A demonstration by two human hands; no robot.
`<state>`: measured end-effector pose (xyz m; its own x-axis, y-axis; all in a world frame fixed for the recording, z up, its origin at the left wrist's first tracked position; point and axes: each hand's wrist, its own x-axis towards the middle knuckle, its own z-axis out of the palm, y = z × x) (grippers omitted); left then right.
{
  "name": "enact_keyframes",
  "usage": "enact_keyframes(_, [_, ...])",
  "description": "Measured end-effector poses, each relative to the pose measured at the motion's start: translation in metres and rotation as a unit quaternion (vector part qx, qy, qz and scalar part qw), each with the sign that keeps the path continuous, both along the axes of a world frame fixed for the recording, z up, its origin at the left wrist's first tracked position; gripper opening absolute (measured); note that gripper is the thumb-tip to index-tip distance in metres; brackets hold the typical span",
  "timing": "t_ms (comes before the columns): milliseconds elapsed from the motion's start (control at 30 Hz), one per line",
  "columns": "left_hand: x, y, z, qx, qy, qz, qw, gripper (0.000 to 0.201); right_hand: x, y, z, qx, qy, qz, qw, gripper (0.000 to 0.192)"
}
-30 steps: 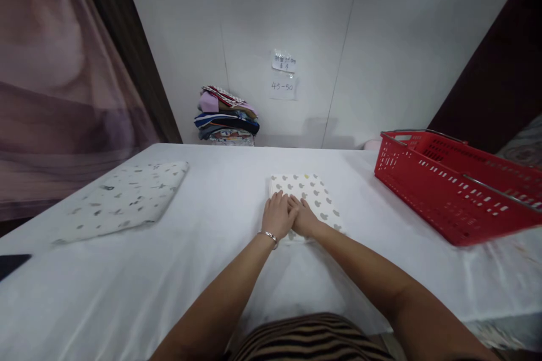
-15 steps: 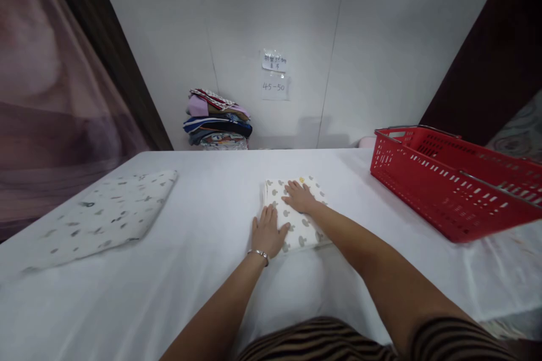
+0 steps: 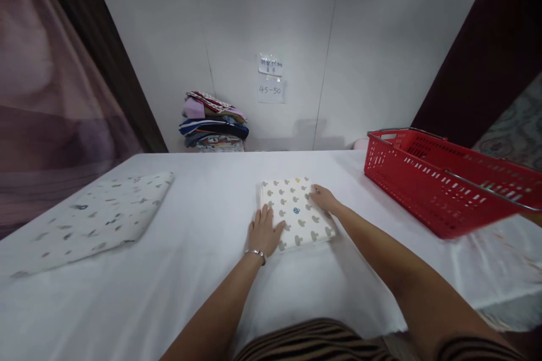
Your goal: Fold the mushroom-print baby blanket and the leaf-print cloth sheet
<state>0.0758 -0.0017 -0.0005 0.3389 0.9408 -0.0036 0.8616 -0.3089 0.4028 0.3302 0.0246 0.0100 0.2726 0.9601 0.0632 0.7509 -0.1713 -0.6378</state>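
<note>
A folded white cloth (image 3: 296,223) printed with grey mushrooms lies in front of me, with one blue and one yellow motif among them. On its left edge rests my left hand (image 3: 265,232), open and flat, the thumb spread over the print and a silvery bracelet at the wrist. At the cloth's right edge, my right hand (image 3: 325,199) has its fingers drawn together, closed on the border. Some of its fingertips are hidden.
Another patterned white cloth (image 3: 114,214) lies flat at the left. A red perforated basket (image 3: 423,194) with metal handles stands at the right. Behind the white table (image 3: 203,271), a pile of folded fabrics (image 3: 214,124) sits by the wall, near a paper label (image 3: 271,91).
My right hand has slid from the top of the mushroom cloth to its right edge, its spread fingers drawing together and uncovering the blue motif. My left hand stays at the left edge.
</note>
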Motion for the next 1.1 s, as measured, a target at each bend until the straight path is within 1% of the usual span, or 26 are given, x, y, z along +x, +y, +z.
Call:
enact_keyframes(67, [0.001, 0.000, -0.001, 0.004, -0.002, 0.004, 1.000, 0.062, 0.008, -0.016, -0.004, -0.030, 0.082, -0.048, 0.995, 0.057])
enact_keyframes(100, [0.001, 0.001, -0.001, 0.005, -0.001, 0.004, 1.000, 0.062, 0.010, -0.024, -0.005, -0.049, 0.138, -0.071, 0.987, 0.061])
enact_keyframes(167, [0.002, 0.001, 0.000, 0.003, 0.000, 0.002, 1.000, 0.062, 0.012, -0.034, -0.006, -0.082, 0.262, -0.105, 0.956, 0.071])
enact_keyframes(200, [0.002, 0.002, 0.000, 0.001, 0.001, 0.001, 1.000, 0.063, 0.012, -0.038, -0.007, -0.094, 0.310, -0.112, 0.939, 0.076])
enact_keyframes(300, [0.001, 0.004, 0.001, -0.004, 0.004, -0.004, 1.000, 0.063, 0.014, -0.043, -0.006, -0.112, 0.397, -0.096, 0.906, 0.086])
enact_keyframes(400, [-0.001, 0.007, 0.003, -0.010, 0.006, -0.013, 1.000, 0.063, 0.015, -0.046, -0.007, -0.114, 0.456, -0.069, 0.880, 0.089])
enact_keyframes(500, [-0.004, 0.004, 0.007, 0.018, 0.018, -0.019, 0.999, 0.063, 0.014, -0.049, -0.009, -0.103, 0.487, -0.046, 0.866, 0.078])
enact_keyframes(600, [-0.004, -0.013, 0.012, 0.104, 0.035, -0.049, 0.993, 0.057, 0.012, -0.052, -0.012, -0.096, 0.494, -0.031, 0.863, 0.061])
enact_keyframes(633, [-0.003, -0.021, 0.012, 0.136, 0.037, -0.074, 0.987, 0.056, 0.012, -0.052, -0.013, -0.095, 0.493, -0.031, 0.864, 0.058])
enact_keyframes(700, [0.000, -0.038, 0.010, 0.188, 0.037, -0.144, 0.971, 0.057, 0.012, -0.052, -0.014, -0.093, 0.489, -0.039, 0.867, 0.056])
enact_keyframes(767, [0.004, -0.052, 0.003, 0.214, 0.037, -0.206, 0.954, 0.064, 0.013, -0.050, -0.015, -0.091, 0.484, -0.056, 0.869, 0.058])
enact_keyframes(833, [0.008, -0.057, -0.006, 0.224, 0.039, -0.226, 0.947, 0.070, 0.015, -0.050, -0.014, -0.090, 0.487, -0.075, 0.865, 0.064])
enact_keyframes(900, [0.007, -0.053, -0.012, 0.231, 0.044, -0.225, 0.945, 0.068, 0.013, -0.054, -0.012, -0.087, 0.500, -0.087, 0.857, 0.070])
enact_keyframes(967, [0.000, -0.042, -0.012, 0.246, 0.056, -0.241, 0.937, 0.061, 0.006, -0.065, -0.009, -0.079, 0.520, -0.094, 0.846, 0.073])
enact_keyframes(1033, [-0.016, -0.026, -0.007, 0.265, 0.068, -0.272, 0.923, 0.054, -0.008, -0.083, -0.007, -0.080, 0.531, -0.086, 0.839, 0.070])
enact_keyframes(1100, [-0.039, -0.007, 0.001, 0.280, 0.075, -0.292, 0.911, 0.047, -0.026, -0.106, -0.006, -0.097, 0.534, -0.063, 0.838, 0.064])
